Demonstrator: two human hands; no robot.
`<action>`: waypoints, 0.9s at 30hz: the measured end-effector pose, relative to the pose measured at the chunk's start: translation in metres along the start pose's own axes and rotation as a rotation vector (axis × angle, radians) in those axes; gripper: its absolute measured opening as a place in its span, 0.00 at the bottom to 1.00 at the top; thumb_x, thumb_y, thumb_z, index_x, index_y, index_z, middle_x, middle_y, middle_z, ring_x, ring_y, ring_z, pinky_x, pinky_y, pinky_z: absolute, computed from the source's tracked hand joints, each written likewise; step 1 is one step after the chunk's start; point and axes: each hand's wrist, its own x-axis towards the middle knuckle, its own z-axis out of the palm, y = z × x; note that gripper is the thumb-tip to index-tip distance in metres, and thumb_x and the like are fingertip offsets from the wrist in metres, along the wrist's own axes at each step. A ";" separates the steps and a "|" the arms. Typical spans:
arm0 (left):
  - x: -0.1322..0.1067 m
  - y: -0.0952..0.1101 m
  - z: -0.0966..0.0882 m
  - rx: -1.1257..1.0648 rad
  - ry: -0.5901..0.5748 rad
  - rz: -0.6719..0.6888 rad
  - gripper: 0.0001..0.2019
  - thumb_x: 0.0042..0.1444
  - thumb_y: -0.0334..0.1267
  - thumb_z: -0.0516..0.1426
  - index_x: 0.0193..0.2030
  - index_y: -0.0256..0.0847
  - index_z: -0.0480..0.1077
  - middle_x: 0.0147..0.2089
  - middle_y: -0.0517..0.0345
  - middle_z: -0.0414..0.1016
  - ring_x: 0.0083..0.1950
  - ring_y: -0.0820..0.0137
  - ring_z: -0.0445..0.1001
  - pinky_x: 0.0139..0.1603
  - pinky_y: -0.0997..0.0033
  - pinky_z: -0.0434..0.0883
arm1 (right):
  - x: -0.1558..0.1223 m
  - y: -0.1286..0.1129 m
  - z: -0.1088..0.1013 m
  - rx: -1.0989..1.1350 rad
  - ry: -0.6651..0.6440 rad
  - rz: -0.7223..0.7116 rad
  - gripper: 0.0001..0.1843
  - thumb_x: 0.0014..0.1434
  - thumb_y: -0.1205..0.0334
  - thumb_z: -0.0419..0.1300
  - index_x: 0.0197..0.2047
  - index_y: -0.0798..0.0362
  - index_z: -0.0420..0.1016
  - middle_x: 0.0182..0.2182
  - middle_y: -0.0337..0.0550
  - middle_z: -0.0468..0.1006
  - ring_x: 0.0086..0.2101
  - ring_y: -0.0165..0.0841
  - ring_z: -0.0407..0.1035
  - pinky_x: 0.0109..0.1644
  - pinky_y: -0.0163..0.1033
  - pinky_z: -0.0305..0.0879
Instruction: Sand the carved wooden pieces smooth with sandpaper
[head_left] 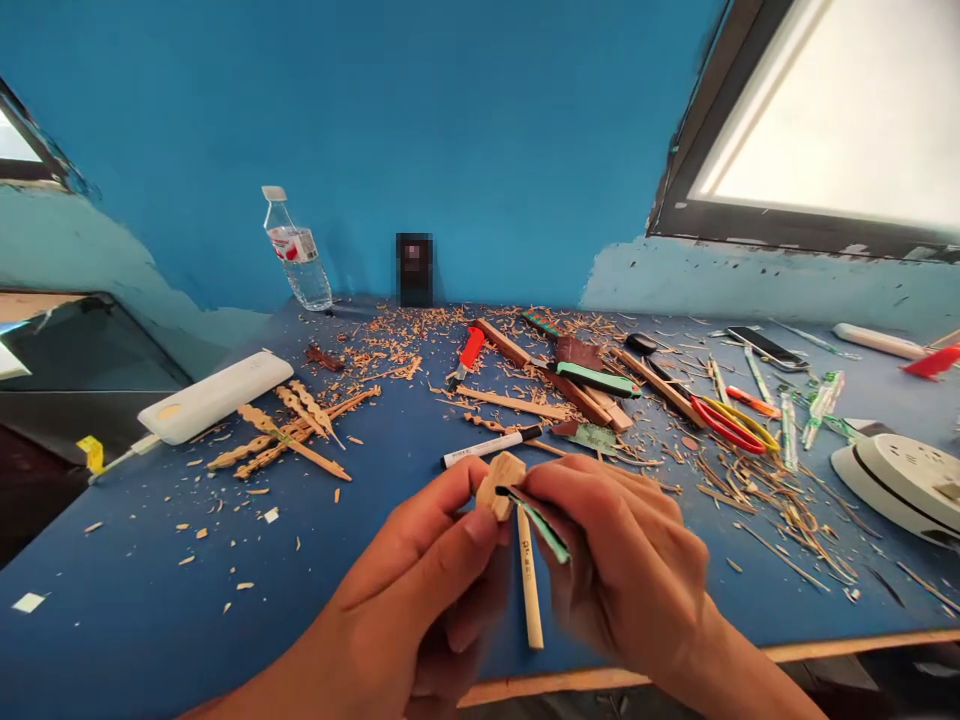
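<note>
My left hand (431,575) is closed around a small pale wooden block (500,481), pinched between thumb and fingers just above the table's near edge. My right hand (622,555) grips a green-handled carving knife (541,522) whose dark blade tip touches the block's lower side. A long pale wooden stick (529,585) lies on the blue table (150,600) just beneath the two hands.
Several carved wooden sticks (292,435) lie left of centre beside a white power bank (214,395). A marker (491,447), red utility knife (469,352), scissors (724,420), wood strips and shavings fill the middle. A water bottle (298,250) stands at the back; a white round device (904,480) sits right.
</note>
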 end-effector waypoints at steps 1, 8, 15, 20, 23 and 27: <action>0.000 -0.003 0.001 -0.016 0.000 0.033 0.19 0.59 0.58 0.66 0.43 0.47 0.71 0.23 0.72 0.56 0.20 0.83 0.40 0.15 0.87 0.39 | -0.001 -0.001 0.001 -0.033 0.001 -0.023 0.07 0.68 0.73 0.55 0.48 0.56 0.71 0.31 0.41 0.77 0.28 0.29 0.67 0.31 0.36 0.64; 0.002 -0.006 0.004 0.026 0.048 -0.028 0.23 0.57 0.61 0.66 0.47 0.49 0.67 0.22 0.74 0.55 0.20 0.82 0.40 0.16 0.86 0.41 | -0.009 0.007 0.005 -0.163 0.018 -0.094 0.10 0.64 0.76 0.56 0.38 0.51 0.65 0.26 0.39 0.71 0.31 0.33 0.70 0.32 0.38 0.64; 0.004 -0.011 -0.012 0.043 0.032 -0.042 0.22 0.59 0.62 0.64 0.44 0.49 0.64 0.21 0.76 0.52 0.17 0.82 0.38 0.13 0.86 0.44 | -0.010 0.021 0.008 -0.207 -0.061 -0.100 0.10 0.65 0.76 0.53 0.38 0.50 0.64 0.24 0.36 0.69 0.24 0.30 0.61 0.27 0.37 0.57; -0.006 -0.014 -0.015 0.025 0.135 -0.092 0.26 0.52 0.63 0.69 0.41 0.47 0.68 0.24 0.73 0.58 0.19 0.86 0.43 0.18 0.86 0.44 | -0.022 0.038 0.002 -0.213 -0.109 0.054 0.11 0.64 0.76 0.51 0.39 0.51 0.67 0.24 0.32 0.70 0.21 0.26 0.62 0.26 0.33 0.59; -0.006 -0.024 -0.014 0.090 0.149 0.000 0.24 0.55 0.61 0.68 0.45 0.45 0.71 0.30 0.67 0.65 0.23 0.84 0.56 0.23 0.86 0.58 | -0.030 0.034 -0.006 -0.153 -0.062 0.170 0.09 0.67 0.73 0.54 0.49 0.54 0.69 0.27 0.33 0.75 0.22 0.25 0.66 0.28 0.31 0.63; 0.002 -0.041 -0.019 0.316 0.178 0.110 0.20 0.66 0.60 0.58 0.47 0.46 0.69 0.33 0.63 0.70 0.29 0.72 0.72 0.30 0.73 0.76 | -0.035 0.020 -0.008 -0.066 -0.100 0.112 0.13 0.68 0.74 0.56 0.52 0.53 0.75 0.40 0.41 0.81 0.33 0.26 0.75 0.36 0.31 0.69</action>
